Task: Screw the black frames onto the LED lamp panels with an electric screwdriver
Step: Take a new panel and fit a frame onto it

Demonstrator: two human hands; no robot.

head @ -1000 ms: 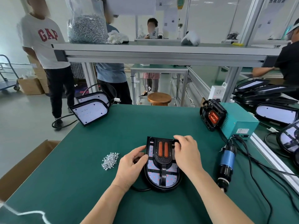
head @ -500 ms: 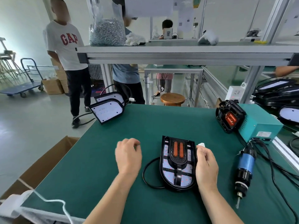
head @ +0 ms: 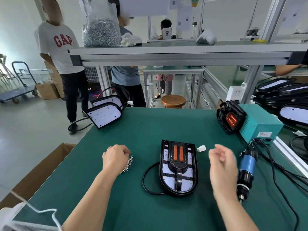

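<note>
The black frame (head: 178, 164) sits on the LED lamp panel (head: 166, 180) mid bench (head: 158, 127); screwing seemingly not begun. Left hand (head: 115, 157) curls its fingers over screws (head: 128, 165) at nine o'clock, grip unclear. Right hand (head: 220, 161), loosely open, hovers beside the electric screwdriver (head: 246, 165) at three.

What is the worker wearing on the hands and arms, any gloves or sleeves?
Nothing that shows. The left hand and right hand are bare, with no gloves, and both forearms are bare up to the picture's lower edge: no sleeve, watch or wristband in view. The right hand is blurred.
</note>
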